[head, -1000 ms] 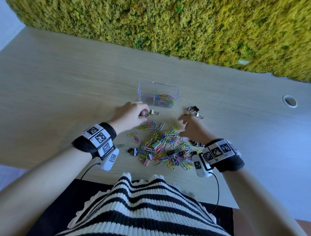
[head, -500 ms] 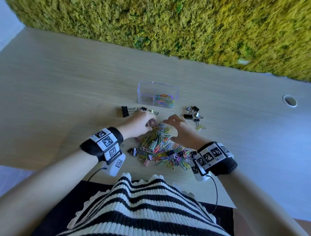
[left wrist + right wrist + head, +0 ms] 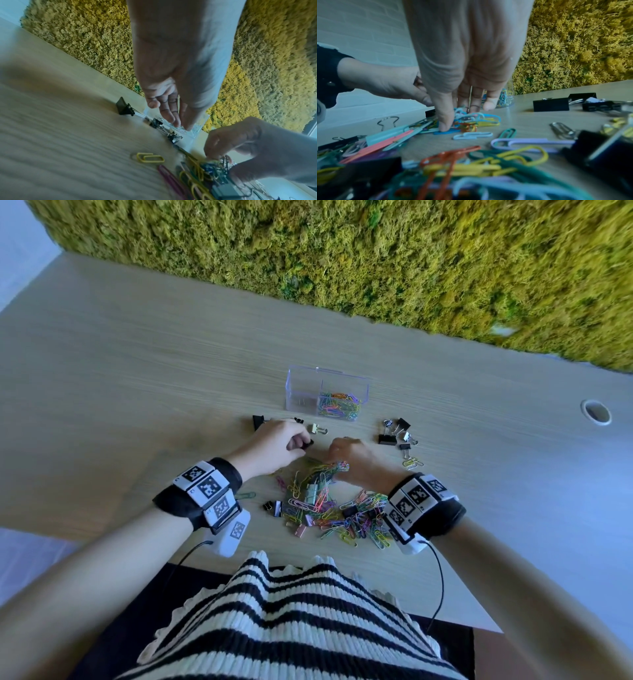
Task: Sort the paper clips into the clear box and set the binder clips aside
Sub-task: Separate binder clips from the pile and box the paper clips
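The clear box (image 3: 298, 392) stands mid-table with coloured paper clips (image 3: 339, 405) in its right end. A mixed pile of paper clips and binder clips (image 3: 342, 515) lies near me. My right hand (image 3: 346, 453) is at the pile's far edge. Its fingers and thumb (image 3: 445, 121) are curled round a bunch of paper clips (image 3: 471, 119). My left hand (image 3: 294, 441) hovers by a row of binder clips (image 3: 123, 106), its fingers (image 3: 171, 116) fairly straight and holding nothing. A small black binder clip (image 3: 310, 443) lies at its fingertips.
A second group of black binder clips (image 3: 397, 433) lies right of the box, with yellow paper clips (image 3: 412, 463) beside it. A gold binder clip (image 3: 317, 429) sits below the box. A moss wall (image 3: 376, 261) borders the table's far edge, and a cable hole (image 3: 596, 411) is at right.
My left hand has moved from the pile up to the binder clip row on the left. My right hand has closed on a bunch of paper clips.
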Demonstrator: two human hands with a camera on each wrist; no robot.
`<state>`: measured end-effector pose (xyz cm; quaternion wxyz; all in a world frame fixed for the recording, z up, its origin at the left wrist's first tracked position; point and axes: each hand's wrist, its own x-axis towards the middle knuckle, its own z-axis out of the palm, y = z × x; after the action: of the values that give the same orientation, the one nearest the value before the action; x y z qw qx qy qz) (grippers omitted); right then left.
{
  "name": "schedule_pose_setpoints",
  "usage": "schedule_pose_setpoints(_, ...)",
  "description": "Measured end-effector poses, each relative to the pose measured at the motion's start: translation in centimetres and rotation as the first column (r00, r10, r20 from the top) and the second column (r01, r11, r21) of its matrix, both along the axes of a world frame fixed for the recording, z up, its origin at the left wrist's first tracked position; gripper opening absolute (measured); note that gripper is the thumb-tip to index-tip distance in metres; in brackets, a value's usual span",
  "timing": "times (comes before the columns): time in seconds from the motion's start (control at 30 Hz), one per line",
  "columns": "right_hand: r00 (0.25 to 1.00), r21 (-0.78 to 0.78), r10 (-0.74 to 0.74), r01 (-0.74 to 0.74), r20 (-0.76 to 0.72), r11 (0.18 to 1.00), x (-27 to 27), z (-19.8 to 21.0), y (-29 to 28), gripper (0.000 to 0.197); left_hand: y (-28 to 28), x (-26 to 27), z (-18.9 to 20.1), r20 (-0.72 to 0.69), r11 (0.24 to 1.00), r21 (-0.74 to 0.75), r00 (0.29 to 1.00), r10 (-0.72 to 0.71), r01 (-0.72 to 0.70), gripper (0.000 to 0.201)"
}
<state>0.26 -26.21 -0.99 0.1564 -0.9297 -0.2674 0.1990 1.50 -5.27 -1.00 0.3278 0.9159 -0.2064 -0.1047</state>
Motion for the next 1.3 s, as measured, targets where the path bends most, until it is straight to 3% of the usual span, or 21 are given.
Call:
schedule_pose_setpoints(0.2,0.995,0.007,-0.097,0.097,0.022,0.995,-0.4,0.4,-0.5,0.023,0.5,1.4,1.2,0.207,0.987,-0.088,0.967,0.150,-0.135,0.014)
schedule_pose_setpoints(0.37,0.950,0.218,-0.309,0.310,-0.041,0.925,-0.6,0.8,-1.4,0.016,0.6,3.7,2.6,0.396,0.958,-0.075,0.873,0.284,-0.278,0.045)
schedule_pose_setpoints(0.5,0.912,0.317,-0.393,0.410,-0.118,0.855,0.0,1.5,-2.2,0.012,0.5,5.3,2.7,0.337,0.947,0.105,0.907,0.254,-0.304,0.075)
schedule_pose_setpoints(0.67,0.851,0.418,-0.508,0.513,-0.133,0.750,2.4,3.9,-2.7,0.014,0.5,6.2,2.2,0.317,0.947,0.174,0.926,0.204,-0.269,0.070)
schedule_pose_setpoints(0.8,0.855,0.554,-0.519,0.439,-0.015,0.707,5.5,7.0,-2.2,0.015,0.6,6.5,2.2,0.324,0.952,0.130,0.919,0.225,-0.279,0.061)
schedule_pose_setpoints(0.9,0.856,0.593,-0.508,0.361,0.096,0.720,7.7,7.7,-1.1,0.012,0.7,6.6,2.1,0.311,0.951,0.119,0.921,0.236,-0.284,0.060)
schedule_pose_setpoints(1.03,0.857,0.528,-0.434,0.242,0.277,0.814,9.1,6.1,0.4,0.007,0.7,6.7,2.0,0.313,0.950,0.104,0.917,0.248,-0.293,0.059)
schedule_pose_setpoints(1.17,0.885,0.364,-0.284,0.143,0.370,0.920,8.6,4.6,0.7,0.011,0.7,6.9,1.9,0.311,0.951,0.116,0.920,0.240,-0.287,0.061)
schedule_pose_setpoints(1.3,0.861,0.413,-0.378,0.224,0.340,0.883,7.9,4.5,0.0,0.027,0.7,6.8,1.7,0.321,0.950,0.107,0.914,0.248,-0.295,0.059)
